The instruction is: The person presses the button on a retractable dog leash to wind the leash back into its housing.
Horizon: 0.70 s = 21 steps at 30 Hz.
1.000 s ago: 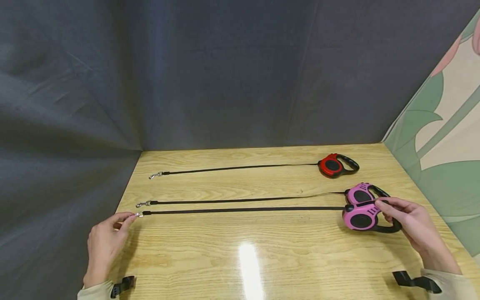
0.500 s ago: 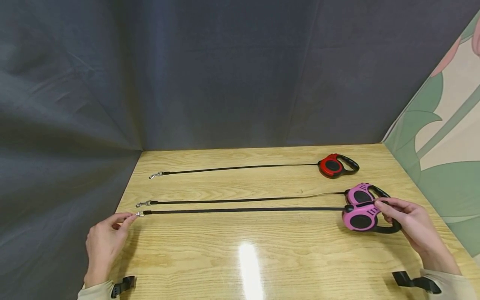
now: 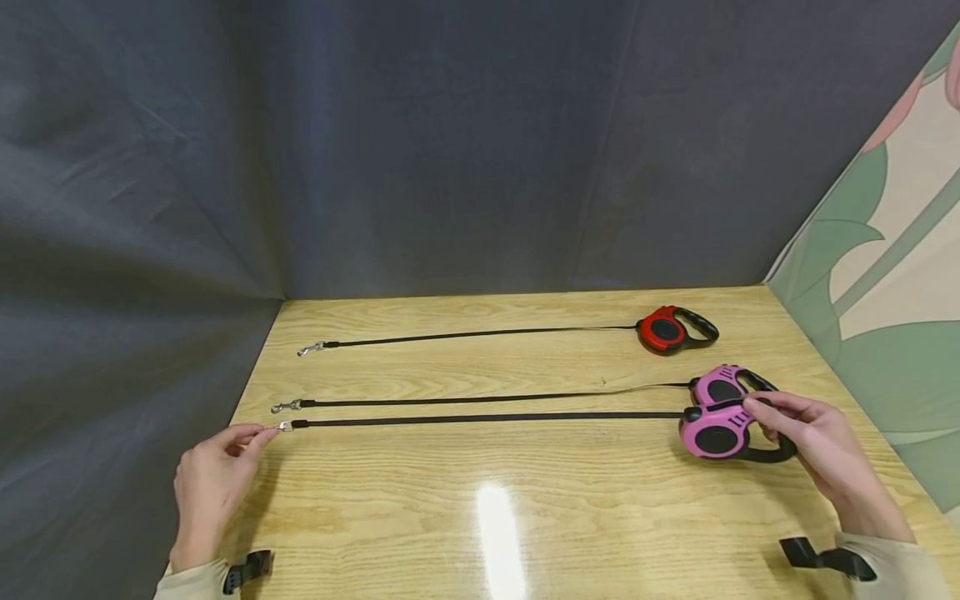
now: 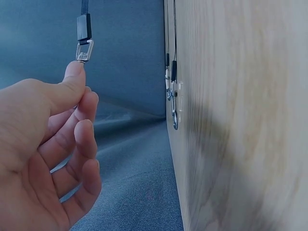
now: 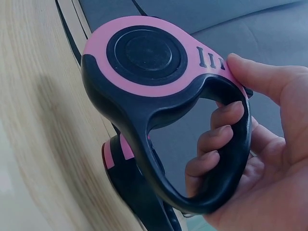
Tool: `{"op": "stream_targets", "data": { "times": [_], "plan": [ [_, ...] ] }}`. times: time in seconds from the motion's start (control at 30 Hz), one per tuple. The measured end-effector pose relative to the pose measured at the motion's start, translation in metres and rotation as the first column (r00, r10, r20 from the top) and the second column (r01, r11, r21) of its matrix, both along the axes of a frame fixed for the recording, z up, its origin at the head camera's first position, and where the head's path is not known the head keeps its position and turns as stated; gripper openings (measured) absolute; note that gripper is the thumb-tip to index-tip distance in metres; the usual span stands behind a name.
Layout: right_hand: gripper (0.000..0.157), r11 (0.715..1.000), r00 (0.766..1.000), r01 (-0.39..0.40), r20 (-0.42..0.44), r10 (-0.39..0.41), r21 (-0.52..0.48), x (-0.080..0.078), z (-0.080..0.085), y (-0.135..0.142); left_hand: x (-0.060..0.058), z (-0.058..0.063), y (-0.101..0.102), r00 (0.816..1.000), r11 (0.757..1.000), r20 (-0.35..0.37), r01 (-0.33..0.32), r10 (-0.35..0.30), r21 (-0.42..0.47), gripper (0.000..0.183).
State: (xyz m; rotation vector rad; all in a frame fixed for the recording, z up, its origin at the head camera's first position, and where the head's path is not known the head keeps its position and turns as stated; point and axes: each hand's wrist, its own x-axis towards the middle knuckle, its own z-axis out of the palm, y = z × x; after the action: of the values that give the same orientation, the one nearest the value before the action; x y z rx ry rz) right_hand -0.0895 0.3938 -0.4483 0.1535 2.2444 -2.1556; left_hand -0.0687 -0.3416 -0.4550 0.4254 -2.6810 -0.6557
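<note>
A pink and black retractable dog leash [image 3: 716, 437] is held above the table by its looped handle. My right hand [image 3: 813, 437] grips that handle, fingers curled through the loop and thumb near the top in the right wrist view. Its black strap [image 3: 480, 417] runs taut leftward to a metal clip [image 4: 84, 50]. My left hand [image 3: 217, 479] pinches this clip between thumb and forefinger, the other fingers loosely bent. Just behind lies a second pink leash [image 3: 720, 385], partly hidden by the held one, its strap drawn out to a metal clip [image 3: 287, 406].
Farther back on the wooden table [image 3: 375, 517] lies a red and black retractable leash [image 3: 663, 331], its strap extended to a clip [image 3: 311, 349] at left. Dark cloth [image 3: 450, 150] hangs behind and to the left. A leaf-patterned surface [image 3: 900, 375] borders the right side.
The held pink leash has shifted slightly left with my right hand. Its clip, in my left hand, has also edged slightly right. The other two leashes stay where they were.
</note>
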Motion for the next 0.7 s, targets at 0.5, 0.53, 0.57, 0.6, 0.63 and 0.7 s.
{"op": "stream_targets", "data": {
  "times": [0.5,0.53,0.57,0.6,0.63,0.7],
  "plan": [
    [0.029,1.0,1.0,-0.017,0.019,0.017,0.021,-0.003,-0.0006,-0.0038,0.0009,-0.0004,0.0017,0.998,0.999,-0.026,0.052,-0.053,-0.011,0.019],
    [0.029,1.0,1.0,-0.018,0.02,0.018,0.022,-0.003,-0.0006,-0.0036,0.001,-0.0004,0.0016,0.998,0.999,-0.026,0.052,-0.052,-0.011,0.02],
    [0.029,1.0,1.0,-0.018,0.021,0.018,0.021,-0.003,-0.0006,-0.0034,0.001,-0.0003,0.0015,0.998,0.999,-0.026,0.051,-0.051,-0.011,0.02],
    [0.029,1.0,1.0,-0.019,0.021,0.018,0.02,-0.003,-0.0006,-0.0033,0.0011,-0.0003,0.0014,0.998,0.999,-0.025,0.051,-0.051,-0.011,0.021],
    [0.029,1.0,1.0,-0.02,0.02,0.02,0.018,-0.003,-0.0006,-0.0032,0.0012,-0.0003,0.0013,0.998,0.999,-0.023,0.051,-0.051,-0.01,0.021],
    [0.029,1.0,1.0,-0.023,0.019,0.022,0.017,-0.0033,-0.0007,-0.0032,0.0015,-0.0001,0.0013,0.998,0.998,-0.018,0.054,-0.054,-0.01,0.022]
  ]
}}
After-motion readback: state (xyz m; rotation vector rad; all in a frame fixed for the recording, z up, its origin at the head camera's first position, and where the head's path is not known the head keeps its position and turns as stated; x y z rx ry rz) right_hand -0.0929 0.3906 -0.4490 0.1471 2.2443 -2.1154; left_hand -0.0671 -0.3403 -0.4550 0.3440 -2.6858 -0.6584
